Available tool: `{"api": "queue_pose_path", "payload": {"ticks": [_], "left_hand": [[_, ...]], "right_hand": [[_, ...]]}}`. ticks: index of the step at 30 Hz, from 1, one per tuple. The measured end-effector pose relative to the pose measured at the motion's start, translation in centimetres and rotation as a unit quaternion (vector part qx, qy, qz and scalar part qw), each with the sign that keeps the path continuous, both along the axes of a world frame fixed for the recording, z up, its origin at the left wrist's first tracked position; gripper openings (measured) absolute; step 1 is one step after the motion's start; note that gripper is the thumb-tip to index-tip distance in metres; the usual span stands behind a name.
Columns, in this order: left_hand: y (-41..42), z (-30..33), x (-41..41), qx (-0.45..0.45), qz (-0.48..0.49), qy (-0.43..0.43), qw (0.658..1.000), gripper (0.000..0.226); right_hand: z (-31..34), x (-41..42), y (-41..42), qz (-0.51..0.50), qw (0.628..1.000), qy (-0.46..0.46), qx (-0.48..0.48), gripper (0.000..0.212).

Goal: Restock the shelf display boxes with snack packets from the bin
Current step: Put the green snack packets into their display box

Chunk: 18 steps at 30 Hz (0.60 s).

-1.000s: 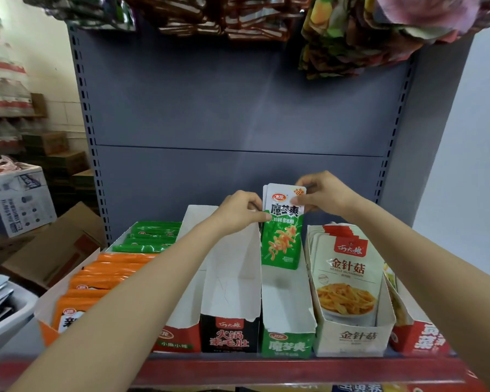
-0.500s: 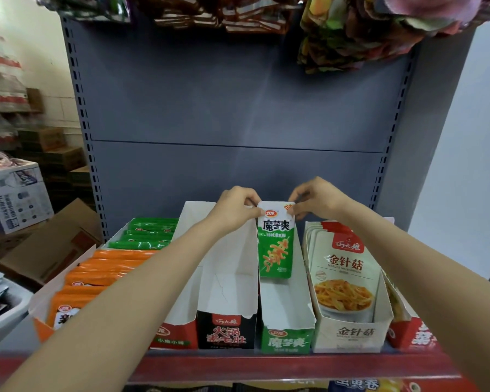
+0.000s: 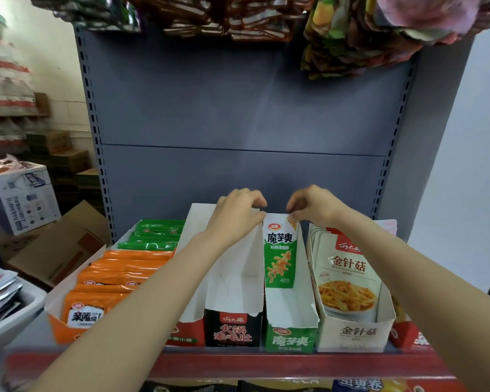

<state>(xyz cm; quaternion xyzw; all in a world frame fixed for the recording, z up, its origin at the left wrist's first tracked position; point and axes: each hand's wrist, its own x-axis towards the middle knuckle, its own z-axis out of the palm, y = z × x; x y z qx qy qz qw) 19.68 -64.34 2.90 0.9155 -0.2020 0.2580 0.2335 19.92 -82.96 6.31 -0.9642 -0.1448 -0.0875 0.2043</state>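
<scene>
Just below the centre of the frame, both hands meet at the top edge of a green snack packet (image 3: pixel 279 254) that stands upright at the back of the green display box (image 3: pixel 290 336) on the shelf (image 3: pixel 224 366). The left hand (image 3: pixel 235 212) has its fingers curled over the packet's upper left corner, and the right hand (image 3: pixel 311 206) pinches the upper right corner with curled fingertips. To the right of that box, touching it, a white box (image 3: pixel 357 333) holds mushroom packets (image 3: pixel 348 275). To the left stand a black box (image 3: pixel 232 331) with a tall white liner, then a wide orange box (image 3: pixel 57 331) of orange packets (image 3: pixel 119 274) with green packets (image 3: pixel 156 234) behind them. At the lower left edge a grey bin (image 3: pixel 14 318) holds more packets
</scene>
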Motion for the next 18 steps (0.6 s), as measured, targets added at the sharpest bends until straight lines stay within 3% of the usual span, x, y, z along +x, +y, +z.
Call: {"api": "queue_pose_path", "payload": {"ticks": [4, 9, 12, 15, 18], "left_hand": [[1.8, 0.4, -3.4, -0.08, -0.02, -0.048, 0.995, 0.012], [7.0, 0.6, -9.2, -0.257, 0.017, 0.016, 0.966, 0.008], [12.0, -0.2, -13.0, -0.372, 0.049, 0.074, 0.924, 0.014], [18.2, -1.8, -16.5, -0.436, 0.112, 0.074, 0.89, 0.018], [25.3, -3.9, -19.2, -0.45, 0.201, 0.075, 0.867, 0.023]], "right_hand": [[0.0, -2.8, 2.3, 0.012, 0.985, -0.092, 0.147, 0.009], [-1.6, -6.9, 8.9, 0.078, 0.947, -0.042, 0.308, 0.014], [-3.3, -8.3, 14.6, 0.113, 0.94, -0.017, 0.321, 0.015], [-5.0, -9.7, 21.6, 0.157, 0.939, -0.015, 0.304, 0.017], [-6.7, -11.1, 29.2, 0.208, 0.943, 0.006, 0.26, 0.022]]}}
